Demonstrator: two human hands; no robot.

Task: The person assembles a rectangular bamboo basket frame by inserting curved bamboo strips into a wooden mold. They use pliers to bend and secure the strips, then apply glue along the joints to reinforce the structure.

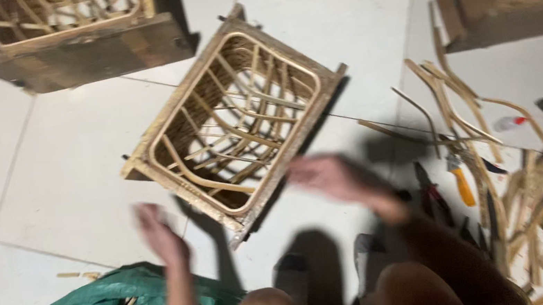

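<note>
I have just one view, from the camera on the person's head, looking steeply down at a white tiled floor [78, 171]. It sits close above the wooden crate [233, 122], which fills the frame's middle. Below the crate the wearer's knees and both forearms enter from the bottom edge. Right of the crate lie rattan strips [462, 113].
</note>
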